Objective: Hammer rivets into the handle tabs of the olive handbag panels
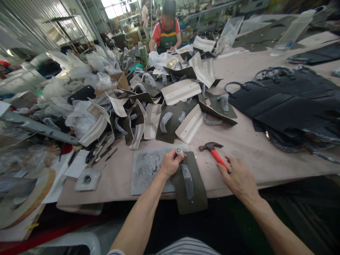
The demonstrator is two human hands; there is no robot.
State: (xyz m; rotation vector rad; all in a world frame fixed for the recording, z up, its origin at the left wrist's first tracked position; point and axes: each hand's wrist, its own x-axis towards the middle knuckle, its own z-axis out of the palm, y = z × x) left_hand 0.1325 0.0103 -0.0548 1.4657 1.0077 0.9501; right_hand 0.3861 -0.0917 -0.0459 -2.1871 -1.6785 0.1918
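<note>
My left hand (171,163) is closed around a short metal rivet setter (180,153), held upright at the top end of a dark olive panel (198,184). The panel carries a plastic-wrapped handle (188,182) and hangs partly over the table's front edge. Under its left side lies a grey, scuffed slab (147,166). To the right, a claw hammer (216,153) with a red-orange grip rests on the table. My right hand (239,175) is at the end of that grip, thumb and fingers apart on either side of it.
A heap of similar panels (170,120) with wrapped handles covers the table's middle. Black bags (292,99) lie at the right. Loose tools (102,152) and a small clear tray (87,179) are at left. A person in an apron (167,35) works across the table.
</note>
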